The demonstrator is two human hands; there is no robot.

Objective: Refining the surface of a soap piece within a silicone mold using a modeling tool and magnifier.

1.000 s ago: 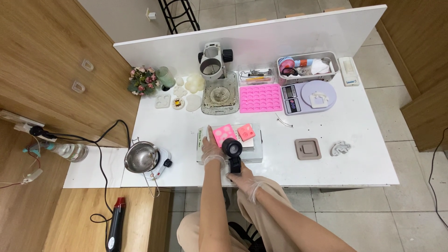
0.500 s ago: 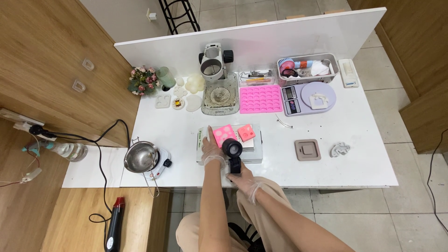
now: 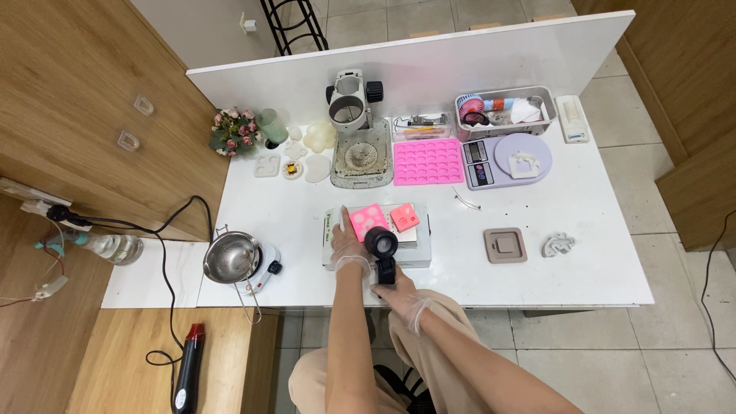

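Pretty much nothing has changed over the last second. The big white surface (image 3: 583,230) and everything on it sits where it was: the microscope-type stand (image 3: 354,103) at the back by the white divider, the pink multi-cavity mold tray (image 3: 428,161) next to it, the lilac kitchen scale (image 3: 507,159) with a small white piece on its pan, and the grey bin of bits (image 3: 506,109) behind that. The little flower bunch (image 3: 234,132) is back left, and the steel pot on its small burner (image 3: 232,259) stays at the left edge. The brown square mold (image 3: 505,245) and the grey lump (image 3: 557,244) on the right haven't budged either.

The grey slab (image 3: 418,249) is near the front edge in the middle, carrying two pink molds: the bigger pink mold (image 3: 366,220) and the smaller pink mold (image 3: 405,217) just beside it on the right.

The left hand (image 3: 349,247), gloved, is still laid flat on the slab, fingers spread and up against the bigger mold's left side, same as before as far as I can tell. The right hand (image 3: 397,295), also gloved, stays wrapped around the handle of the black round-headed tool (image 3: 381,244), whose head hangs right over the slab just below the two molds. Maybe a tiny wobble there, too small to call.
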